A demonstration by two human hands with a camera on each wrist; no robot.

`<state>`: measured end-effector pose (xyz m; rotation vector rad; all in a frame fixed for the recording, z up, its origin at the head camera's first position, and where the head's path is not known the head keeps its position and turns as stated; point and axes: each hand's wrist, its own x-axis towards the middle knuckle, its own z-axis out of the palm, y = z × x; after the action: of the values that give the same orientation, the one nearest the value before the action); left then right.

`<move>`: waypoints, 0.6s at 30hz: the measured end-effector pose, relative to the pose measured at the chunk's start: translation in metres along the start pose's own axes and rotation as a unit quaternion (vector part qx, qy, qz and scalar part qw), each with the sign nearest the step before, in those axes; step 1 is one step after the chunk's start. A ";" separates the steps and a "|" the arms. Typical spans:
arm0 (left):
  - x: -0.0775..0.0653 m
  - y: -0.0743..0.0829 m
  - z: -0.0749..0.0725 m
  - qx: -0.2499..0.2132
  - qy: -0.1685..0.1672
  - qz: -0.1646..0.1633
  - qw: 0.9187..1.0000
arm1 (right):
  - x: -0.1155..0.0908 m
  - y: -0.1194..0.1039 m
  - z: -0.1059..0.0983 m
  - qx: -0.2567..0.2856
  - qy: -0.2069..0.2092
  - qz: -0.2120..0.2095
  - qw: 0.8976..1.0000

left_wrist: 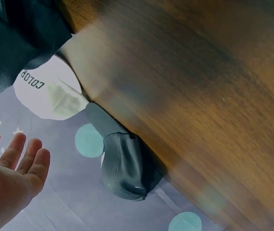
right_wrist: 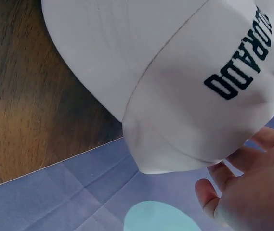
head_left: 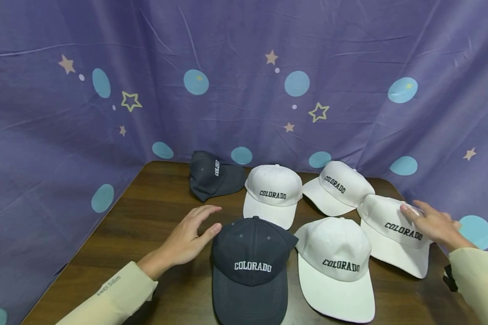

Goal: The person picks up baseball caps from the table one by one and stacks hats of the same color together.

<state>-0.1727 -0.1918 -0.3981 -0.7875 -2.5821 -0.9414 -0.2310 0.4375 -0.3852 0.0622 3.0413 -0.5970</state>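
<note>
My left hand (head_left: 183,237) is held with fingers spread beside a dark navy cap (head_left: 254,253) lettered COLORADO, thumb close to its crown. Nothing is in that hand; the left wrist view shows its loose fingers (left_wrist: 39,166). On the right, my right hand (head_left: 437,223) is at the crown of a white COLORADO cap (head_left: 398,230). Its thumb overlaps the upper crown, and the other fingers reach behind. From the right wrist, loosely bent fingers (right_wrist: 223,175) show right at the crown's back edge, their tips partly hidden by the cap (right_wrist: 189,106).
Behind the front navy cap sit another white cap (head_left: 273,192) and a second navy cap (head_left: 215,176) turned sideways. More white caps stand at the front (head_left: 335,266) and back right (head_left: 339,187). A purple patterned curtain (head_left: 244,45) hangs behind the brown table (head_left: 154,194).
</note>
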 end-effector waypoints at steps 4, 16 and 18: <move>0.001 0.000 0.001 0.000 0.000 -0.003 1.000 | 0.000 0.004 0.000 -0.014 -0.002 0.015 1.000; 0.001 -0.003 0.003 0.000 0.002 -0.007 1.000 | 0.001 0.006 -0.009 0.051 -0.022 0.034 0.998; 0.000 -0.003 0.003 0.000 0.002 -0.008 1.000 | 0.000 0.006 -0.010 0.069 -0.013 0.032 0.997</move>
<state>-0.1748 -0.1916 -0.4016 -0.7650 -2.5886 -0.9455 -0.2312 0.4473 -0.3782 0.1552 2.9552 -0.7958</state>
